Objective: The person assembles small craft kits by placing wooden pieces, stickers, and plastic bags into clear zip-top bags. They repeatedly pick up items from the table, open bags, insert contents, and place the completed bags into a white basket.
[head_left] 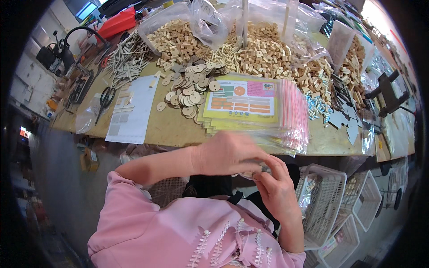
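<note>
My left hand [229, 153] is smeared by motion, reaching across in front of the table's near edge, and its fingertips meet those of my right hand. My right hand [275, 184] is closed, pinching a small clear packet [248, 173] with pale wooden pieces in it; most of the packet is hidden behind the fingers. Just beyond both hands lies a stack of yellow printed sheets in clear bags [241, 114], with pink-edged openings to the right. Left of that stack is a heap of round wooden discs [190, 91] with small centre holes.
Small wooden blocks [268, 51] are piled along the back. A white printed sheet [134, 111], black scissors [105, 99] and thin sticks [129, 58] lie left. Blue-and-white small pieces [318, 107] and grey flat pieces [344, 119] lie right. White plastic baskets [324, 201] stand below right.
</note>
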The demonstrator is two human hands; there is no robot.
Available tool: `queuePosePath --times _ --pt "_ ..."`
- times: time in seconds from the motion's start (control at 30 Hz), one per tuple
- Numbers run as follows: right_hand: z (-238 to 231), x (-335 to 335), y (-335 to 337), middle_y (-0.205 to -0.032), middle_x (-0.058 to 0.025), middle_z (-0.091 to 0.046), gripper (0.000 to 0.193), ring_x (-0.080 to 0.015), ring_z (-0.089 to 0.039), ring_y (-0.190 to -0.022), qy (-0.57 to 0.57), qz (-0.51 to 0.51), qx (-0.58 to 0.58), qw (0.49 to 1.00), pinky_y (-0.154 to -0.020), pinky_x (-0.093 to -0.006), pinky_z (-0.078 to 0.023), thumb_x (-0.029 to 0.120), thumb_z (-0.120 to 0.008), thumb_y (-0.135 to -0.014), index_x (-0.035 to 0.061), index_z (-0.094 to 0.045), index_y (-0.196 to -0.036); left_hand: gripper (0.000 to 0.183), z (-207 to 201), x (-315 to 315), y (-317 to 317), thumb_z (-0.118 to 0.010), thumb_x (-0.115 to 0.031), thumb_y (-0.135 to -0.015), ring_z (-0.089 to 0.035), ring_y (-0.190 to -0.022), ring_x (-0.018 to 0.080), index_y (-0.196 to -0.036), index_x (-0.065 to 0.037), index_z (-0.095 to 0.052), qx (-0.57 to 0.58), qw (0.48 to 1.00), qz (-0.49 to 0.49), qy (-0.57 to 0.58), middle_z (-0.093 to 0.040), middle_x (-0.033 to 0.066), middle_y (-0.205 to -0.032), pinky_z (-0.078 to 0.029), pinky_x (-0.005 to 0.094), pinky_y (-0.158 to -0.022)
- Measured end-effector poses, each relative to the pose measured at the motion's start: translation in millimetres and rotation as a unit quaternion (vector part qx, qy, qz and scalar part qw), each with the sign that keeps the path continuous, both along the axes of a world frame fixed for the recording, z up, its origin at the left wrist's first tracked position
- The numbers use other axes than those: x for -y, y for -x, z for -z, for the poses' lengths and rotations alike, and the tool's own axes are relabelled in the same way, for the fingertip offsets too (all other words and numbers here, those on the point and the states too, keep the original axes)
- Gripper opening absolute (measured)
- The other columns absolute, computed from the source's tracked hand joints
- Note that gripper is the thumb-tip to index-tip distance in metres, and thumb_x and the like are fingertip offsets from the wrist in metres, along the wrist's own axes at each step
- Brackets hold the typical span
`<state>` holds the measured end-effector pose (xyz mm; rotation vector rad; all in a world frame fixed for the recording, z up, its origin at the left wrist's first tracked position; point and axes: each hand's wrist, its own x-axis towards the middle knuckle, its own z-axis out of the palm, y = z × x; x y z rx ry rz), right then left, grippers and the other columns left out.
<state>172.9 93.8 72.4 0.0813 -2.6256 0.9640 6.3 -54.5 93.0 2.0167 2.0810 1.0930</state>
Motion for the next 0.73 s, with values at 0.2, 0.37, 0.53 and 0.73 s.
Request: queuePosePath --times 0.2,0.37,0.53,0.73 --pt "4 2 -11 -0.13 -0.0182 -0.06 0.015 -0.0389 -0.057 -0.121 -0.003 0.018 0.019 1.0 -0.097 -0.0444 -0.05 -0.003 -0.075 -0.075 -0.0001 -0.068 -0.088 0.023 12 8 104 -0.068 -0.013 -0.084 -0.064 -0.098 0.0273 -0.108 -0.012 -0.07 -0.176 0.96 -0.214 0.045 -0.068 0.005 -0.101 -0.054 0.0406 -0.083" --pt "5 7 -10 -0.13 -0.0185 -0.06 0.015 -0.0387 -0.057 -0.121 -0.007 0.012 0.021 1.0 -0.098 -0.0444 -0.049 -0.005 -0.074 -0.074 -0.0002 -0.068 -0.087 0.019 51 26 158 -0.068 -0.015 -0.086 -0.063 -0.099 0.0266 -0.104 -0.011 -0.072 -0.209 0.938 -0.264 0.081 -0.068 0.0038 -0.104 -0.053 0.0401 -0.085" --pt "1 12 -7 -0.13 -0.0188 -0.06 0.016 -0.0386 -0.057 -0.12 -0.014 0.016 0.032 0.999 -0.098 -0.0443 -0.049 -0.005 -0.074 -0.074 -0.0004 -0.068 -0.087 0.012 57 21 165 -0.069 -0.015 -0.086 -0.064 -0.094 0.0253 -0.097 -0.01 -0.074 -0.192 0.943 -0.27 0.024 -0.069 0.003 -0.096 -0.054 0.0387 -0.082" --pt "-5 9 6 -0.132 -0.0192 -0.058 0.017 -0.0393 -0.056 -0.122 -0.058 -0.006 0.017 0.998 -0.094 -0.0438 -0.053 -0.005 -0.074 -0.073 0.0001 -0.068 -0.088 0.026 -8 29 103 -0.074 -0.026 -0.088 -0.068 -0.1 0.0136 -0.109 -0.011 -0.075 0.197 0.953 -0.217 0.071 -0.074 0.0056 -0.109 -0.054 0.0314 -0.085"
